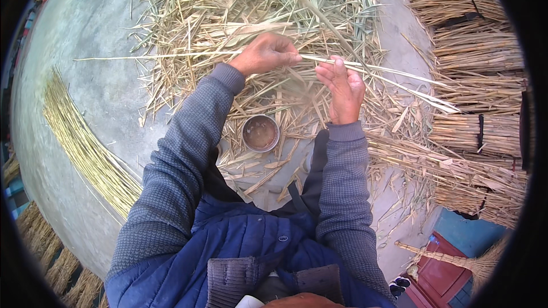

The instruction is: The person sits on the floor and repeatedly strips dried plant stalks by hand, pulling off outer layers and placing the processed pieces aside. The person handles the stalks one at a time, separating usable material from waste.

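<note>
A long pale straw stalk (171,56) runs across the view from far left to right, held level above a heap of loose husks and leaves (257,11). My left hand (267,52) is closed around the stalk near its middle. My right hand (342,88) is just to the right of it, fingers pinching the same stalk where dry leaf strips (411,82) trail off to the right. Both forearms wear grey knitted sleeves.
A small round metal cup (261,133) with brownish liquid stands on the concrete floor below my hands. A fan of cleaned yellow stalks (85,148) lies at the left. Tied straw bundles (474,51) are stacked along the right. A broom (451,259) lies at the lower right.
</note>
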A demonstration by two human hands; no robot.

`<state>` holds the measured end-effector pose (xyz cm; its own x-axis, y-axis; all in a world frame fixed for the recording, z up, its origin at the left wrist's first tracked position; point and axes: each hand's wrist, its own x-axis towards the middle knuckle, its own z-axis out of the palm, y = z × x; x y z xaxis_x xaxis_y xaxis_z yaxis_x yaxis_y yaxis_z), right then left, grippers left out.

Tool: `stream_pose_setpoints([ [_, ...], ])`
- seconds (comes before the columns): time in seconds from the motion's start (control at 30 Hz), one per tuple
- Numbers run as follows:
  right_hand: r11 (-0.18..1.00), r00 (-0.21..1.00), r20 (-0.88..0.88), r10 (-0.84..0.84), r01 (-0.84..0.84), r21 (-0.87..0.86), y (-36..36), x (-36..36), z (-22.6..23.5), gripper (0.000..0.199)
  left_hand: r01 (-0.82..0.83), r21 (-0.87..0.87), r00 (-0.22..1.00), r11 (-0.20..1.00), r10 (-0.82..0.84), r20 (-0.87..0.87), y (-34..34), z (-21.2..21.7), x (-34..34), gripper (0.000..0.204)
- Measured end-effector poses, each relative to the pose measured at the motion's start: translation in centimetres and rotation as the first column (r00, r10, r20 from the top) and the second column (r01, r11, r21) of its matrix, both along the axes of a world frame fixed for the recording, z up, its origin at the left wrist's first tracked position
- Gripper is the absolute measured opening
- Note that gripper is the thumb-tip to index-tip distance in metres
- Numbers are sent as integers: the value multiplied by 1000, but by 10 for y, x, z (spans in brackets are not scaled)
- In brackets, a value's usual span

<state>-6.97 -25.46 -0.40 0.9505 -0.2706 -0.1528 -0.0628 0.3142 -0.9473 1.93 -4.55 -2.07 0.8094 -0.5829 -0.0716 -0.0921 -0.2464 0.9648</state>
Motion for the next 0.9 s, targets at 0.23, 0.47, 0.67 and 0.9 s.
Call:
stream_pose_setpoints([
  [0.23,999,998,67,-2,0,35,-4,-6,4,37,-77,8,997,997,77,-6,3,7,2,21],
  [0.47,994,998,59,-28,22,105,-8,-6,-2,28,-11,2,993,1000,11,-117,0,5,5,21],
  [0.67,997,992,121,-43,35,66,-4,-6,-1,24,-77,-58,968,995,61,-242,-6,-4,5,20],
  [0.9,998,990,126,-57,53,39,-10,-12,-2,21,-538,-167,831,826,487,-269,32,1,30,15],
])
